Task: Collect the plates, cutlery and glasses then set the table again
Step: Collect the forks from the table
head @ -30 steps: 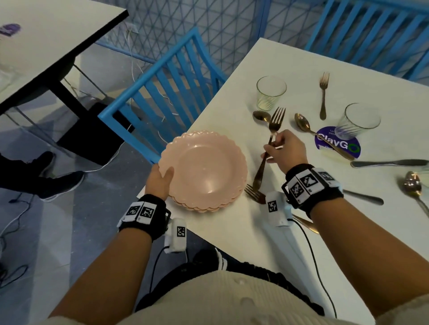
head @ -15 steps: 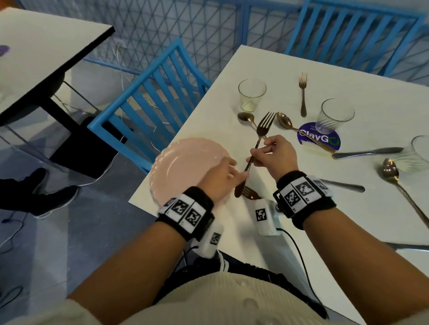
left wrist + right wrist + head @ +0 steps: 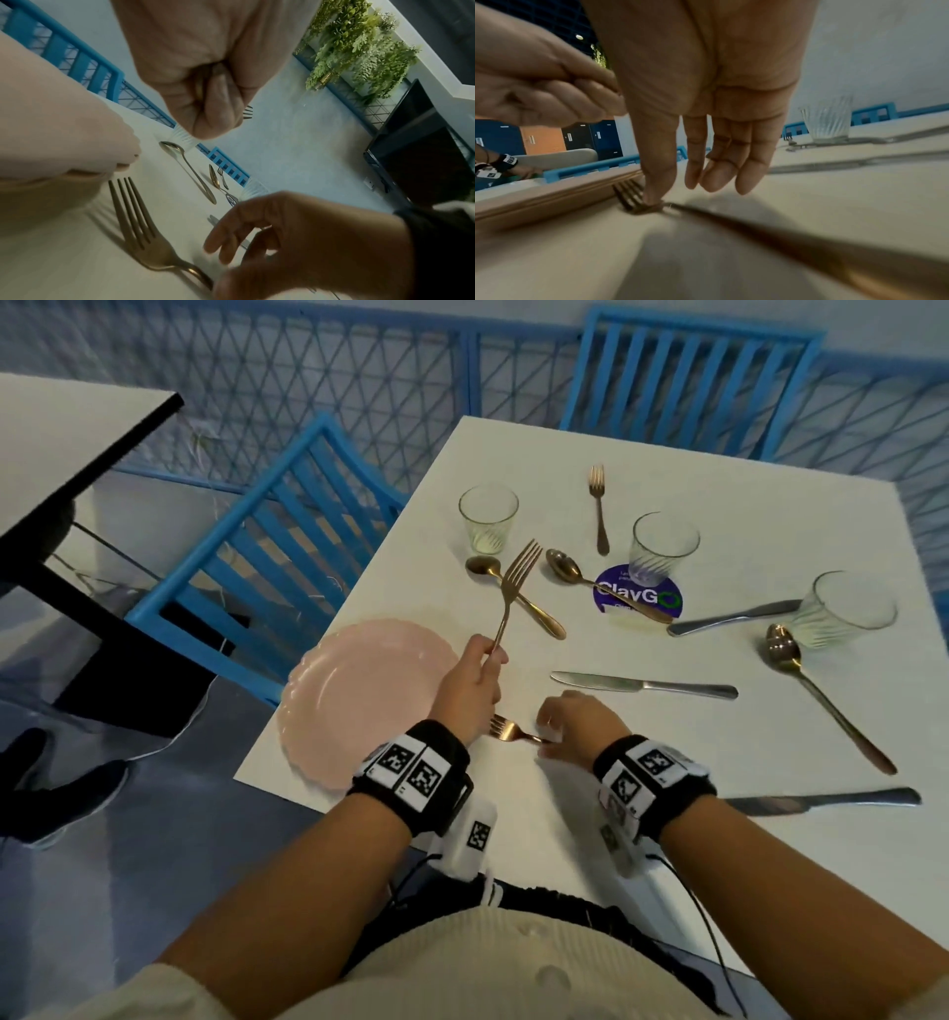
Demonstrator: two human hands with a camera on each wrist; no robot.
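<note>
While the left hand grips one gold fork by the handle w/ tines raised, the right hand has fingers mostly straight, thumb on a 2nd fork lying flat on the bench beside the pink plate stack. Count on bench: 3 glasses, 3 spoons, 3 knives, 1 more fork at the far side, so 3 forks total.
</note>
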